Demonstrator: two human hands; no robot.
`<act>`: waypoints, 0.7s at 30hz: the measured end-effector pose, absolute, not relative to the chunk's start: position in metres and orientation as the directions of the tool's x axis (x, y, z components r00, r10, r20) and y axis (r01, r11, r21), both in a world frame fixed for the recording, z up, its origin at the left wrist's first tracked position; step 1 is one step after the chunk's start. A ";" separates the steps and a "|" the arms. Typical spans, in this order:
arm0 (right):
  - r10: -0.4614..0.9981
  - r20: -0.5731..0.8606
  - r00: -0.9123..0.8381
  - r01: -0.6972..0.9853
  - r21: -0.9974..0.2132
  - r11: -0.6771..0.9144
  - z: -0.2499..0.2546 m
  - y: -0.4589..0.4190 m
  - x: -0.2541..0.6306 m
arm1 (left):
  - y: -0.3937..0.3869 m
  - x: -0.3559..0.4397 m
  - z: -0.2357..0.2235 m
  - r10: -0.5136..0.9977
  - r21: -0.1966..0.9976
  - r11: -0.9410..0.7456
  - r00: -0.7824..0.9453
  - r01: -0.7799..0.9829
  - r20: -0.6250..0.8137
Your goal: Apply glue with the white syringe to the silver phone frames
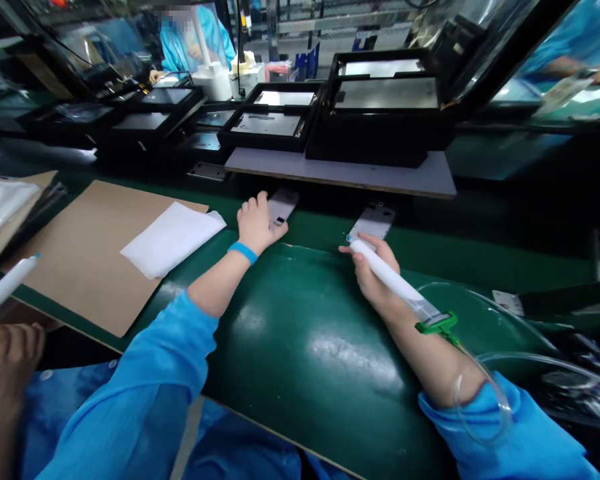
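My left hand [257, 223] lies over the near end of a flat grey phone-sized panel [285, 204], its fingers curled onto the panel, and a blue wristband [243, 253] circles that wrist. My right hand [373, 270] grips a white pen-shaped suction tool [387, 278], whose tip points left, just below a second grey panel [375, 221]. A green clip [437, 325] sits on the tool's rear end, and clear tubing [530, 359] runs off to the right.
Both arms rest on a green work mat [300, 347]. To the left lie a brown cardboard sheet [80, 253] and white paper [173, 239]. Black fixtures [385, 113] stand behind on a grey board [340, 172]. A co-worker's hand [10, 350] holds a white tool at lower left.
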State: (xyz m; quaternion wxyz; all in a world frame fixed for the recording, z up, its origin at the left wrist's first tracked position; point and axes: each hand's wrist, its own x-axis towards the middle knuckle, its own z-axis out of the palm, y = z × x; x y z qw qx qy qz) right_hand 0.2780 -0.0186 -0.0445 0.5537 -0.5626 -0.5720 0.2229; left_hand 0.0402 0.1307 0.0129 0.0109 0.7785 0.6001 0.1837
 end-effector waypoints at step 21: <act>0.972 0.234 0.000 0.321 -0.921 0.221 -0.041 -0.040 0.234 | 0.030 -0.010 -0.013 0.726 0.570 -0.617 0.672 0.542 0.147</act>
